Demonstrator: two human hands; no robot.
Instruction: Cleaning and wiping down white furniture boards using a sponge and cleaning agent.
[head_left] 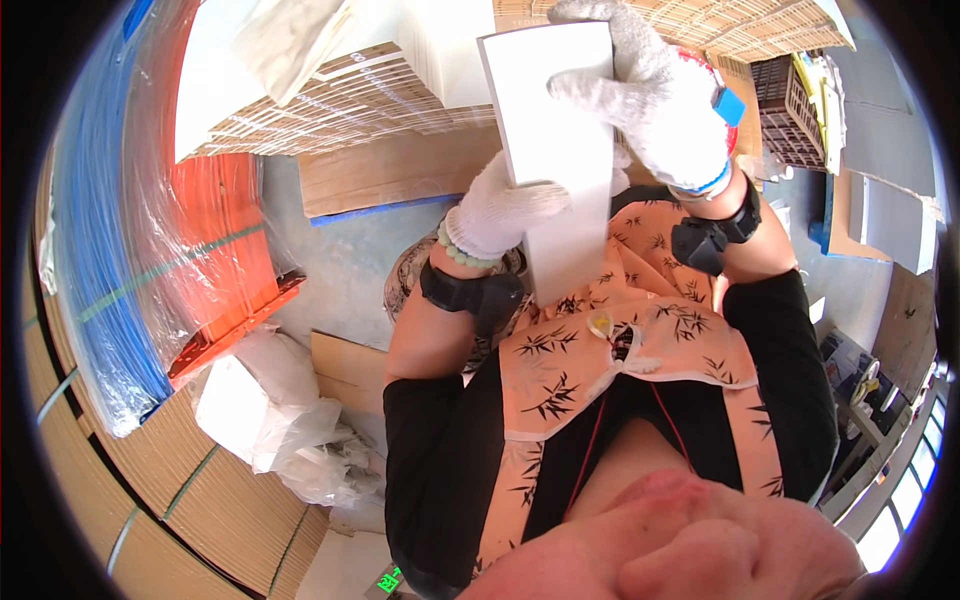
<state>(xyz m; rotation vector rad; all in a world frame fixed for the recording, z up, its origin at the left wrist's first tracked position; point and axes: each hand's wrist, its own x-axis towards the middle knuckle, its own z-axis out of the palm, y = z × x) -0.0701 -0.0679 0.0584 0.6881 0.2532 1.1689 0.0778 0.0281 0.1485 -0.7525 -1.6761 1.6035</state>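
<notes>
A long white cardboard piece (560, 110) is held up in front of me, its lower part hanging toward my apron (640, 350). My left hand (505, 212), in a white knit glove, grips its left edge around mid-length, with the thumb laid across the front. Higher on the right edge is my gloved right hand (665, 110), its thumb pressed on the white face and the other fingers partly hidden around the far side. A red round thing (735, 130) shows partly behind my right hand.
Stacks of flat white-and-brown cardboard (370, 100) stand ahead. Plastic-wrapped blue sheets (100, 250) and orange sheets (215, 250) rise at left, above crumpled clear plastic (290, 420). Bundled brown cardboard (230, 500) lies lower left. A brown crate (785, 110) stands at far right.
</notes>
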